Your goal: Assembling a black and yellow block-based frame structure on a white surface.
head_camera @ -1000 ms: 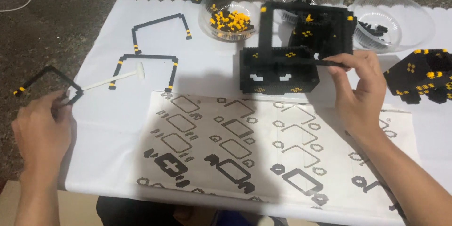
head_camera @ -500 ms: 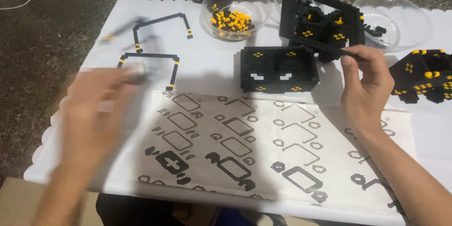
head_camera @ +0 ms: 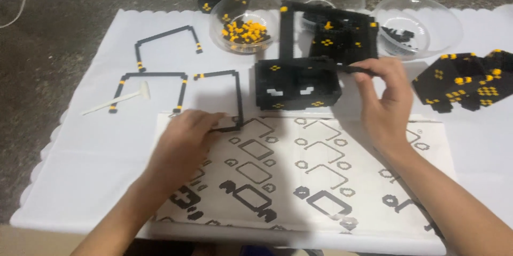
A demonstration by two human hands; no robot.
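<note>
Fingers of the left hand (head_camera: 184, 141) pinch the thin black brick frame (head_camera: 223, 98) at its near corner (long axis running away, toward the cloth's far edge); right hand (head_camera: 386, 104) grips the black block box (head_camera: 297, 82) at its right end.

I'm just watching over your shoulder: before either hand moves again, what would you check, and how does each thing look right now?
1. Left hand has hold of the thin black frame: ok, fingers rest on its lower corner.
2. Right hand grips the black strip: ok, pinched at the fingertips.
3. Strip seated on the black box: cannot tell, the joint is too dark.
4. Instruction sheet readable: partly, the left hand covers a corner.
5. Bowl of yellow and black pieces within reach: ok, just behind the box.
6. White tool free: ok, lying untouched on the left.
</note>
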